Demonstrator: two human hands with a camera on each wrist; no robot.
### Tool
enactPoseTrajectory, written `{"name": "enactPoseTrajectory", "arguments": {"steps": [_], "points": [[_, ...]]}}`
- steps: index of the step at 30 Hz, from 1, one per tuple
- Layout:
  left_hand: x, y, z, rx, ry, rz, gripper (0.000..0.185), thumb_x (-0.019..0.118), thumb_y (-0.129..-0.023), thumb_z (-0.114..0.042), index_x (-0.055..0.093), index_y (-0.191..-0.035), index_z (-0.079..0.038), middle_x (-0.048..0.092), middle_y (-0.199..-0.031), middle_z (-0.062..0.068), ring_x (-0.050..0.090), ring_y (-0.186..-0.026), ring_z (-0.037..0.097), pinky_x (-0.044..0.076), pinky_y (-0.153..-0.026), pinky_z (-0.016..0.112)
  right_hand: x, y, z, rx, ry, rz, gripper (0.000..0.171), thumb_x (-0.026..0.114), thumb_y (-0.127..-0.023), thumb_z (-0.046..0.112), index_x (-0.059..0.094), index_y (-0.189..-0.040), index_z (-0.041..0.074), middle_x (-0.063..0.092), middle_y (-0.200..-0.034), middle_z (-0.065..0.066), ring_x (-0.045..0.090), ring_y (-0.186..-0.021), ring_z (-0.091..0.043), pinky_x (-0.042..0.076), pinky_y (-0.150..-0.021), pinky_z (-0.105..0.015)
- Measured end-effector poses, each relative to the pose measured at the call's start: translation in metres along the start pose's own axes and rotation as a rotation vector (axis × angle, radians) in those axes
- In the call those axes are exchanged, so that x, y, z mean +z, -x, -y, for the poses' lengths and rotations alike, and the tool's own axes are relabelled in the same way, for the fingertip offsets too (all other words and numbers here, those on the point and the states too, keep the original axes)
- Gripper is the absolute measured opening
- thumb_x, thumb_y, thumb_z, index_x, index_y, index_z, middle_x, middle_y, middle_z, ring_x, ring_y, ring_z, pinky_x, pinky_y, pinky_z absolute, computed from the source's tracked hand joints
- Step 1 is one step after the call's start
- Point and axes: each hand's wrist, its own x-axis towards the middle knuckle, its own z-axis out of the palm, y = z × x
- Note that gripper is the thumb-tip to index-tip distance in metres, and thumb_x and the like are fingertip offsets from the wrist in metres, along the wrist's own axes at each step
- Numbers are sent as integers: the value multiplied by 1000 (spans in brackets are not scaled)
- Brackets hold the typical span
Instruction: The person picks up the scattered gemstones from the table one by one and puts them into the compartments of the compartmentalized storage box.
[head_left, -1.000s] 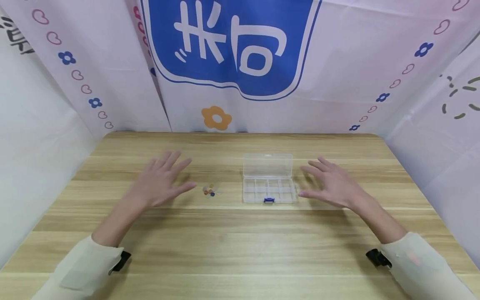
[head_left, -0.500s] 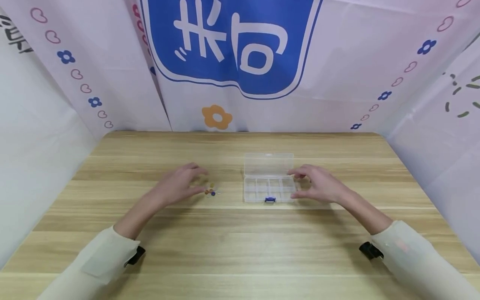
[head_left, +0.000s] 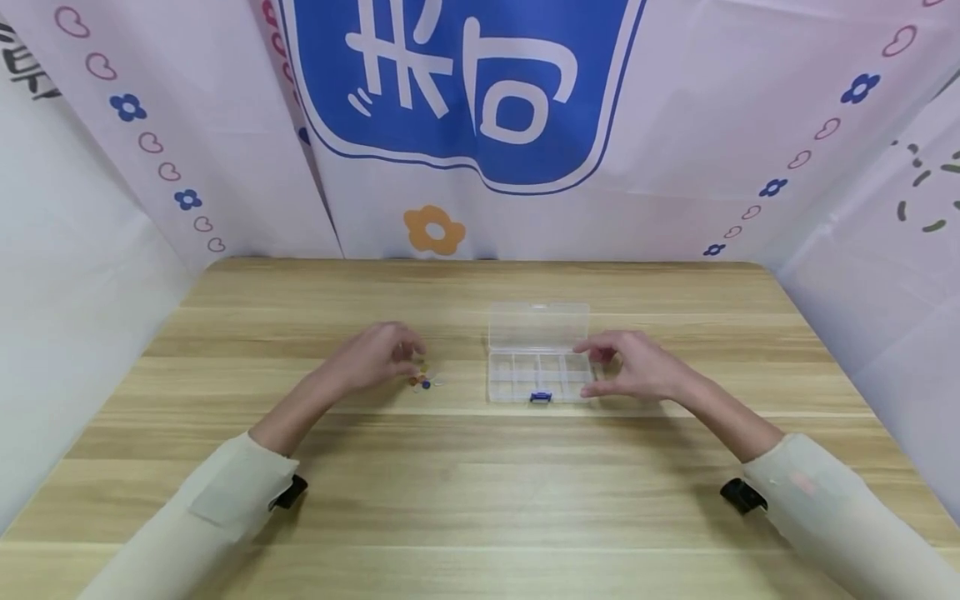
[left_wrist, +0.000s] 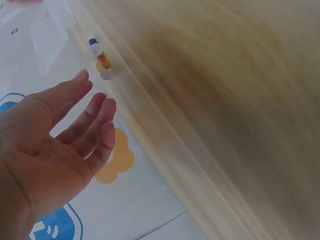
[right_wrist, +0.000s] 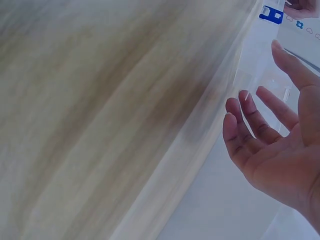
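Printed cloth backdrop point(head_left: 465, 125) walls in the wooden table point(head_left: 480, 483) on three sides. Mid-table, nearer the far edge, sits the clear compartment box point(head_left: 537, 377), lid flipped open toward the back, blue latch facing the near edge. Right hand point(head_left: 626, 367) is at the box's right end, fingers point(right_wrist: 250, 117) loosely spread, gripping nothing. Left hand point(head_left: 375, 358) hovers just beside the small cluster of coloured beads point(head_left: 422, 381), left of the box, fingers point(left_wrist: 95, 107) relaxed and open.
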Motion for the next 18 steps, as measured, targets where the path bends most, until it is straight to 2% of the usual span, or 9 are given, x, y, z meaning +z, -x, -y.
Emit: {"name": "enactPoseTrajectory", "arguments": {"steps": [9,18], "points": [[4,-8,0,14,62,4,13,79,-89,-1,77,-102,2,74,-97,11,66,-85,21,57,-76,37,0,-2,-2,67,-85,16,62,91,-81,26,67,-132,-1,69,-107,-10,61,-101,-26,51,-91,-45],[6,-13,1,-22,110,51,6,76,-92,1,77,-98,2,73,-87,6,68,-79,18,57,-73,33,2,-2,-2,62,-110,7,62,92,-80,23,67,-130,-3,69,-106,-11,61,-100,-25,52,-91,-45]]}}
